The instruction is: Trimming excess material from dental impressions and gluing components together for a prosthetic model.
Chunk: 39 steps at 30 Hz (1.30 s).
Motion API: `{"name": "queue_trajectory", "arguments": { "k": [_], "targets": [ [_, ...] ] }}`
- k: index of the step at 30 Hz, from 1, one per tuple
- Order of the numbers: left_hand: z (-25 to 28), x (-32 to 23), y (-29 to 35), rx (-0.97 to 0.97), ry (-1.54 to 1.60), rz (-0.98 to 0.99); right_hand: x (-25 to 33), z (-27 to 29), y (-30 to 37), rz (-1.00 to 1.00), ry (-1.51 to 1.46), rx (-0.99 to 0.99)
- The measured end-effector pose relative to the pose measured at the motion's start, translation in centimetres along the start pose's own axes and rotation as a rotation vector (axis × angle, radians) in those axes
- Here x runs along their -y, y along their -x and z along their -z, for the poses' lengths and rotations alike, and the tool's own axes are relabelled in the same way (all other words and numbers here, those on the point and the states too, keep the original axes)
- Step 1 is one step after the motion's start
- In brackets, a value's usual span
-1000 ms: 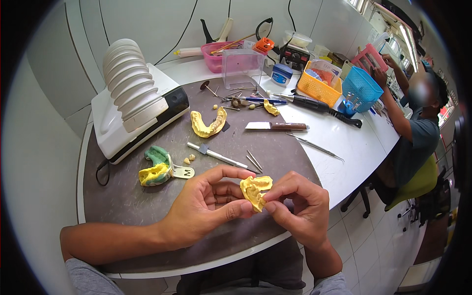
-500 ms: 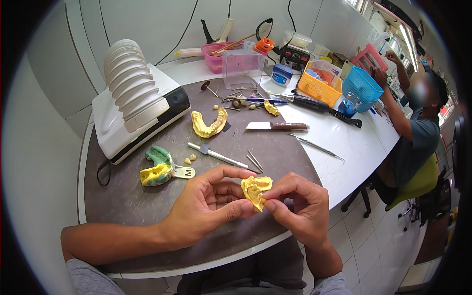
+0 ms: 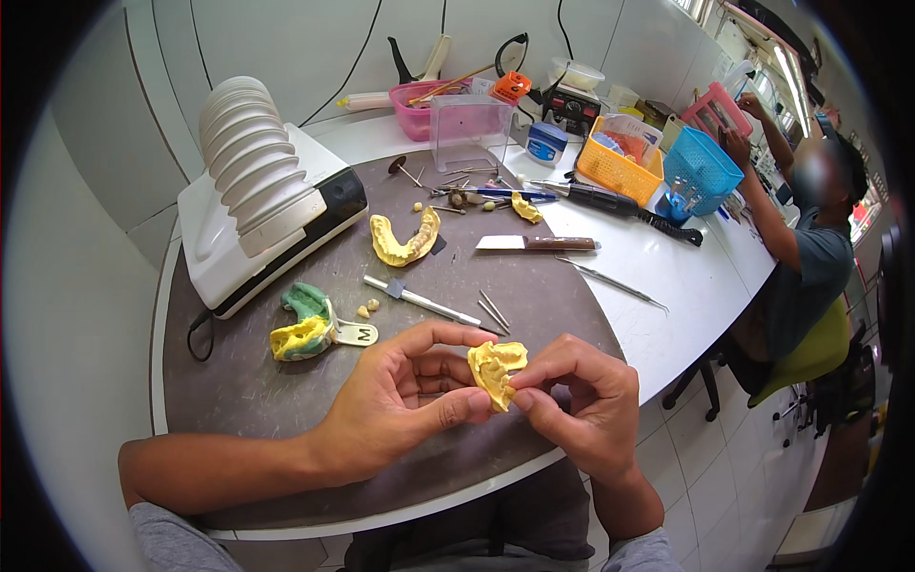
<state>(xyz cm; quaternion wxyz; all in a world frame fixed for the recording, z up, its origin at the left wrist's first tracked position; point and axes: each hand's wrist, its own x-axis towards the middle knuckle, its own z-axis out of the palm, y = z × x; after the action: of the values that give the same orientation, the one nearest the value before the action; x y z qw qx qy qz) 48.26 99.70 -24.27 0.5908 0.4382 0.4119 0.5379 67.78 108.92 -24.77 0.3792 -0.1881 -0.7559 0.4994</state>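
You are holding the small yellow dental cast (image 3: 490, 377) up over the front of the bench mat (image 3: 257, 410), between your two hands; your left hand (image 3: 405, 400) is half open, thumb and forefinger gripping the cast by its left side, the other fingers curled behind; your right hand (image 3: 572, 396) is nearly closed, thumb and forefinger pinched at the cast's right edge; whether a separate small piece sits in that pinch, you hide too much to tell. As a judgement, the handling of this cast is under way and not finished, since it is in both hands and not set down; no cutting tool is in use. The horseshoe-shaped yellow cast (image 3: 389, 246) lies apart on the mat; the impression tray (image 3: 329, 334), with green and yellow material in it, lies to your left, two small tooth-like pieces (image 3: 367, 309) just beside it; the brown-handled knife (image 3: 560, 245), the slim silver-handled tool (image 3: 429, 303) and the handpiece (image 3: 605, 199) lie untouched; how much work remains, the view does not show.
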Motion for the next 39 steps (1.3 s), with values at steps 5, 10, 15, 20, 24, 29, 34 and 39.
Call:
{"name": "queue_trajectory", "arguments": {
  "k": [5,10,15,20,24,29,34,39],
  "targets": [
    [0.0,0.0,0.0,0.003,-0.020,-0.008,0.0,0.0,0.0,0.005,-0.003,-0.001],
    [0.0,-0.2,0.0,0.005,-0.011,0.011,0.0,-0.2,0.0,0.002,-0.004,-0.005],
    [0.0,-0.1,0.1,0.003,-0.017,0.000,0.1,0.0,0.2,0.046,0.051,0.007],
    [0.0,-0.1,0.0,0.012,-0.021,0.000,-0.2,-0.1,0.9,-0.033,-0.173,-0.086],
    [-0.5,-0.3,0.3,-0.046,0.059,0.016,-0.3,-0.1,0.7,0.015,-0.171,-0.062],
    [-0.4,-0.1,0.3,-0.030,0.009,0.018,-0.5,-0.1,0.7,0.053,-0.075,-0.082],
    [0.0,0.1,0.4,-0.032,-0.016,0.002,0.3,-1.0,0.9,0.138,0.112,-0.100],
    [0.1,0.3,0.2,-0.021,-0.011,-0.001,0.0,-0.9,0.7,0.260,0.273,-0.092]
  ]
}}
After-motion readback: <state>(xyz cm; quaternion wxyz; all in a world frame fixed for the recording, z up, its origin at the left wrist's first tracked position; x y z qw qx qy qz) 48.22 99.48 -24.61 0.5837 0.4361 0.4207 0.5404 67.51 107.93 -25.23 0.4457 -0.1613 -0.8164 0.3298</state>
